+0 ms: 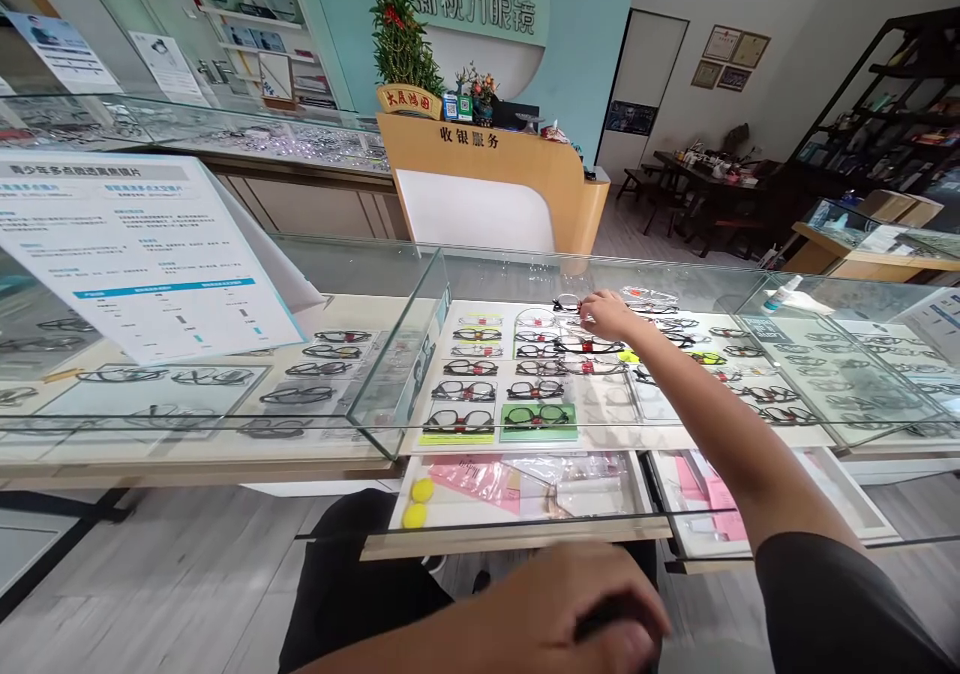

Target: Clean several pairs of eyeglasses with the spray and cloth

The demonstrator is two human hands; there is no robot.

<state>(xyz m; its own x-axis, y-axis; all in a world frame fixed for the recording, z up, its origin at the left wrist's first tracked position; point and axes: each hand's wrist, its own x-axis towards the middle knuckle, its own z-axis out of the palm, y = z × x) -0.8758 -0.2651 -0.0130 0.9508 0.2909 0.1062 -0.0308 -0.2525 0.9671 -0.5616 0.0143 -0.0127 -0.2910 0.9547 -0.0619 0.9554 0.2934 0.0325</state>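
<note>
Touching, or perhaps lightly pinching, a pair of dark glasses (567,304) with the right hand (606,315), just left of the fingers and at the far side of the white surface (491,307); bending those fingers narrowly at the frame's edge, but cannot tell a firm hold from a mere touch; curling the left hand (570,604) well nearer, too blurred to tell whether around anything.

Could tip or skew the dark glasses by catching only one edge; could shove the neighbouring glasses (592,366), just nearer than the right fingers, out of line by letting the wrist sag; might snag frames to the right of the fingers by sweeping the forearm (705,414) low; might bump the open left drawer (517,544), just beyond the left fingers, by lifting that hand or leaning in.

Reads 新视力眼镜 on the wall sign (474,6), far beyond the right fingers; reads 收银服务 on the cash desk (469,138), nearer but also beyond them; reads 大展鸿图 on the plaque (409,101), farther left; reads 镜片 closing the heading of the paper stand (142,244), well left of the right fingers, with smaller print beneath too fine to make out.
</note>
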